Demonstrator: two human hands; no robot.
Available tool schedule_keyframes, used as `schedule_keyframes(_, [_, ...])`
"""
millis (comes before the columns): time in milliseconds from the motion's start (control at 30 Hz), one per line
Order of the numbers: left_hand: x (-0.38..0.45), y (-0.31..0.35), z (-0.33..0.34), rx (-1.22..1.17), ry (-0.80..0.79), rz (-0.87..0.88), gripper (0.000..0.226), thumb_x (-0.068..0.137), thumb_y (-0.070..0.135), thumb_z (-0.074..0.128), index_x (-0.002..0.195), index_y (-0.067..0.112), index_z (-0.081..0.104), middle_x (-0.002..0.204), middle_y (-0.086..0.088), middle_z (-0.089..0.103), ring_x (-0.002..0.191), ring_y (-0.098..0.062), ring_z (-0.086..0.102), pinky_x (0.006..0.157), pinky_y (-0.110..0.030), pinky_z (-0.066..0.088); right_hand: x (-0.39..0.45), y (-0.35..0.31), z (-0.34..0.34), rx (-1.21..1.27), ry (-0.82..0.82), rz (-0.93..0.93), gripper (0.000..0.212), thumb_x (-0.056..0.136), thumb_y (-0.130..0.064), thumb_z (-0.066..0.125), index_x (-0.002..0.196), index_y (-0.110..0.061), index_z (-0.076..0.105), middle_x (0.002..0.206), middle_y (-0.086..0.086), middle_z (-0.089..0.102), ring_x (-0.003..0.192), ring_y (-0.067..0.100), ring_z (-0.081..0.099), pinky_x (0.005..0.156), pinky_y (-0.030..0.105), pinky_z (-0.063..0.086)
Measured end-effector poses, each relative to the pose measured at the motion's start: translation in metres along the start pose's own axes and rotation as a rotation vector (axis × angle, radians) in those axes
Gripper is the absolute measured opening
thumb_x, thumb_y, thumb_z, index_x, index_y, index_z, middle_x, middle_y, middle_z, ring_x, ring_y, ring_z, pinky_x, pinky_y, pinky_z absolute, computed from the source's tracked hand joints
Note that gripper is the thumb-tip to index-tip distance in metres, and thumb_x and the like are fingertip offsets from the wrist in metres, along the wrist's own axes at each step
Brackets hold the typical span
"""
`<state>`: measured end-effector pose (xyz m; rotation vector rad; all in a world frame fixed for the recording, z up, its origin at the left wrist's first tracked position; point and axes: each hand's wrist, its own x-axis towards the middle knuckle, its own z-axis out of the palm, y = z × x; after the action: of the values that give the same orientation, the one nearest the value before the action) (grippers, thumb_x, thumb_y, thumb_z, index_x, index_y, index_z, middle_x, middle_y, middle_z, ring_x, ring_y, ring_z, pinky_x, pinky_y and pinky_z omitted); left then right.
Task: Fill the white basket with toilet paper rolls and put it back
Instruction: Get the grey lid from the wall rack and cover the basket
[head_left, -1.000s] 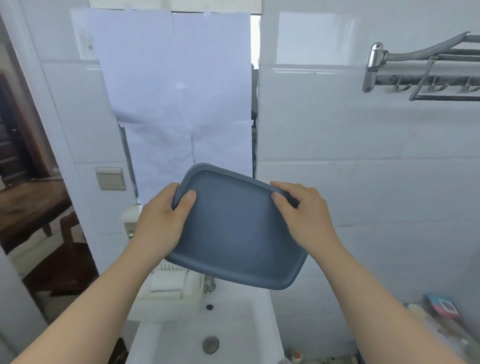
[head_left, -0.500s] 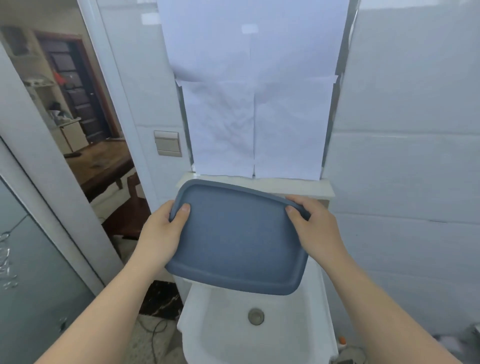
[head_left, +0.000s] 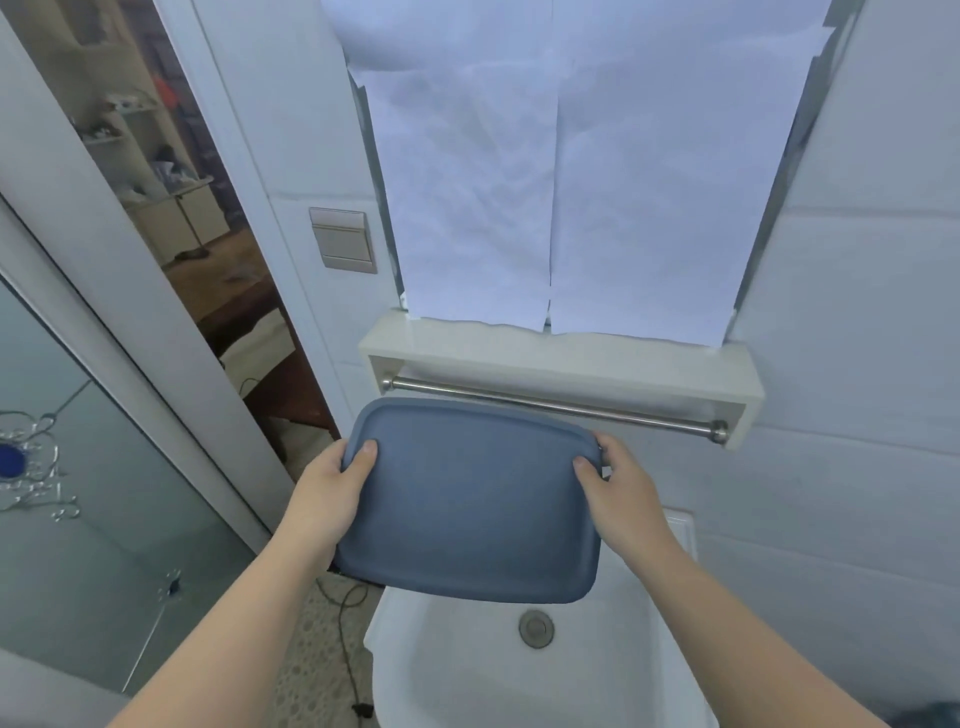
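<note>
A flat blue-grey lid (head_left: 470, 504) with rounded corners is held in front of me above the sink, tilted towards me. My left hand (head_left: 327, 493) grips its left edge, thumb on top. My right hand (head_left: 621, 486) grips its right edge the same way. The lid's far edge sits just below a white wall shelf (head_left: 561, 356) with a metal rail (head_left: 556, 408) under it. No white basket and no toilet paper rolls show in this view.
A white sink (head_left: 519, 665) with a round drain (head_left: 536, 629) lies below the lid. White paper sheets (head_left: 561, 197) cover the wall above the shelf. A wall switch (head_left: 343, 240) and an open doorway (head_left: 208, 244) are at left; a glass panel (head_left: 78, 493) stands at lower left.
My view has dropped and swung left: the towel rack at upper right is gone and the shelf and sink fill the centre. Both hands keep the same grip on the lid, now lower.
</note>
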<state>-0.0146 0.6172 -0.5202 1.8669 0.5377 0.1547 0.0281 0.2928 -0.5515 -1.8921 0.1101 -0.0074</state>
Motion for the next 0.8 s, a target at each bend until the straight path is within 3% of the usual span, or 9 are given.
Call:
schedule_keyframes(200, [0.037, -0.036, 0.012, 0.009, -0.064, -0.085, 0.029, 0.109, 0.050, 0.058, 0.106, 0.025, 0.073, 0.108, 0.001, 0.080, 0.101, -0.026, 0.076, 0.084, -0.044, 0.059, 0.016, 0.028, 0.027, -0.069, -0.002, 0.119, 0.033, 0.102, -0.032, 0.059, 0.133, -0.035, 0.050, 0.121, -0.014, 0.062, 0.099, -0.002, 0.061, 0.070, 0.021, 0.047])
schedule_keyframes(333, [0.066, -0.054, 0.014, 0.041, -0.115, -0.117, 0.031, 0.109, 0.050, 0.057, 0.105, 0.022, 0.070, 0.107, -0.001, 0.077, 0.100, -0.026, 0.074, 0.076, -0.039, 0.054, 0.021, 0.039, 0.047, -0.110, 0.003, 0.190, 0.030, 0.103, -0.032, 0.057, 0.130, -0.038, 0.048, 0.119, -0.016, 0.060, 0.098, 0.000, 0.061, 0.066, 0.017, 0.044])
schedule_keyframes(400, [0.084, -0.063, 0.012, 0.027, -0.140, -0.123, 0.032, 0.109, 0.049, 0.057, 0.104, 0.020, 0.070, 0.106, -0.003, 0.077, 0.099, -0.026, 0.074, 0.074, -0.038, 0.054, 0.022, 0.041, 0.059, -0.126, 0.014, 0.212, 0.037, 0.102, -0.030, 0.057, 0.137, -0.040, 0.049, 0.122, -0.014, 0.060, 0.098, -0.002, 0.060, 0.070, 0.019, 0.047])
schedule_keyframes(500, [0.111, -0.079, 0.009, 0.015, -0.163, -0.132, 0.029, 0.109, 0.046, 0.058, 0.108, 0.019, 0.068, 0.109, -0.003, 0.075, 0.100, -0.027, 0.072, 0.078, -0.043, 0.055, 0.026, 0.041, 0.078, -0.178, 0.033, 0.209, 0.049, 0.101, -0.023, 0.055, 0.144, -0.048, 0.050, 0.126, -0.010, 0.058, 0.111, 0.012, 0.061, 0.090, 0.030, 0.050])
schedule_keyframes(600, [0.133, -0.095, 0.007, 0.027, -0.150, -0.145, 0.019, 0.110, 0.038, 0.059, 0.120, 0.022, 0.060, 0.116, 0.002, 0.069, 0.102, -0.020, 0.067, 0.081, -0.041, 0.049, 0.029, 0.043, 0.096, -0.258, 0.019, 0.229, 0.053, 0.100, -0.017, 0.053, 0.142, -0.049, 0.053, 0.118, -0.006, 0.058, 0.105, 0.013, 0.062, 0.082, 0.027, 0.047])
schedule_keyframes(700, [0.150, -0.109, 0.009, 0.061, -0.127, -0.161, 0.012, 0.111, 0.028, 0.056, 0.123, 0.025, 0.055, 0.110, 0.012, 0.064, 0.093, -0.006, 0.059, 0.070, -0.030, 0.043, 0.028, 0.047, 0.114, -0.294, 0.035, 0.266, 0.046, 0.098, -0.015, 0.053, 0.138, -0.039, 0.058, 0.107, -0.014, 0.065, 0.090, -0.001, 0.061, 0.070, 0.018, 0.045])
schedule_keyframes(800, [0.161, -0.121, 0.013, 0.070, -0.128, -0.167, 0.007, 0.111, 0.025, 0.055, 0.118, 0.026, 0.056, 0.106, 0.014, 0.064, 0.092, -0.005, 0.059, 0.066, -0.028, 0.041, 0.026, 0.050, 0.128, -0.299, 0.048, 0.323, 0.045, 0.096, -0.016, 0.052, 0.135, -0.038, 0.059, 0.116, -0.007, 0.071, 0.098, 0.014, 0.066, 0.082, 0.031, 0.050])
